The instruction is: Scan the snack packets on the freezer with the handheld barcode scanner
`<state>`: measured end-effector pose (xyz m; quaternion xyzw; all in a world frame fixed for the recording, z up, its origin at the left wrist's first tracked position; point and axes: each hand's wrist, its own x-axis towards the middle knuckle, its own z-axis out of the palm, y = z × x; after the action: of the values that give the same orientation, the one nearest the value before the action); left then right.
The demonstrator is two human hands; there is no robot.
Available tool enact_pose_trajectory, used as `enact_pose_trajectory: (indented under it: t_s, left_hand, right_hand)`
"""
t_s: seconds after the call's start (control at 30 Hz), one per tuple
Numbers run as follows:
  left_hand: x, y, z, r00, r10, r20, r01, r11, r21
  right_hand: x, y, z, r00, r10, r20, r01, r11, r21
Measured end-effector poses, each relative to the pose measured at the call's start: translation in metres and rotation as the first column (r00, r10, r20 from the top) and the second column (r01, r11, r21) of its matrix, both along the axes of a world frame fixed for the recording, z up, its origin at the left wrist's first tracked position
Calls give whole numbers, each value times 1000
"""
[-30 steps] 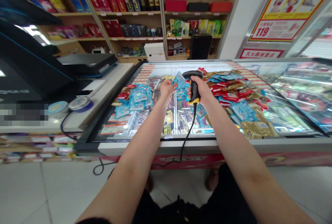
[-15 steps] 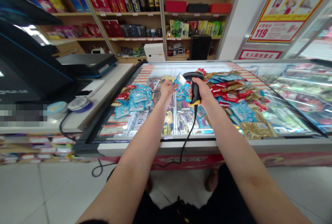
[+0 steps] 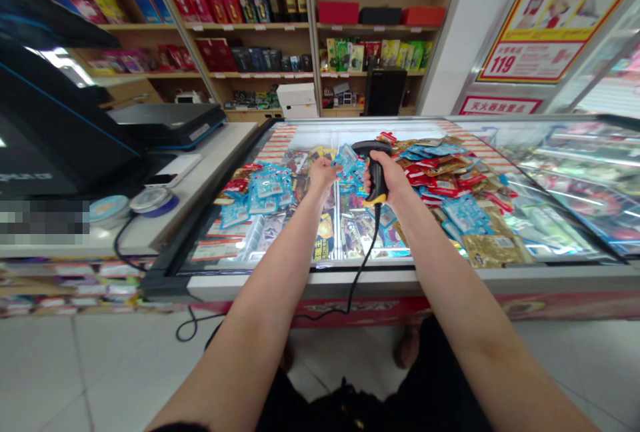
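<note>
My right hand (image 3: 389, 175) is wrapped round the handle of a black and yellow barcode scanner (image 3: 376, 182), its head turned toward the left. Pinched in my left hand (image 3: 323, 171) is a blue snack packet (image 3: 346, 157), held up just left of the scanner's head. Both hands are over the glass lid of a chest freezer (image 3: 305, 279). A smaller pile of blue and red packets (image 3: 270, 185) lies to the left of my left hand. Right of the scanner spreads a larger heap of red, gold and blue packets (image 3: 445, 175).
The scanner's black cable (image 3: 361, 265) droops over the freezer's front edge and loops at the left. A counter (image 3: 200, 179) on the left bears a scale (image 3: 170, 122) and round tubs (image 3: 154, 201). Stocked shelves (image 3: 260, 25) stand behind the freezer.
The scanner and both hands stay nearly in place. A bright patch seen on the held packet half a second ago is gone, and the packet's angle has shifted slightly.
</note>
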<state>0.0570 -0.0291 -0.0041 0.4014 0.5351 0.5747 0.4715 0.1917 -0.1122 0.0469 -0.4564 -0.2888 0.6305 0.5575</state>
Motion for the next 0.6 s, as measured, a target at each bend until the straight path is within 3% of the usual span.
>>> enact_pose_trajectory:
  t_s: [0.37, 0.5, 0.6]
  left_hand:
    - [-3, 2, -4, 999, 9, -31, -10, 1000, -23]
    - [-20, 3, -3, 999, 8, -34, -7, 1000, 6]
    - [-43, -2, 9, 1000, 17, -20, -17, 1000, 22]
  right_hand:
    - [-2, 2, -5, 995, 17, 98, -15, 1000, -17]
    - [-9, 3, 0, 988, 49, 144, -51, 999, 10]
    - [-21, 2, 4, 980, 103, 171, -113, 993, 46]
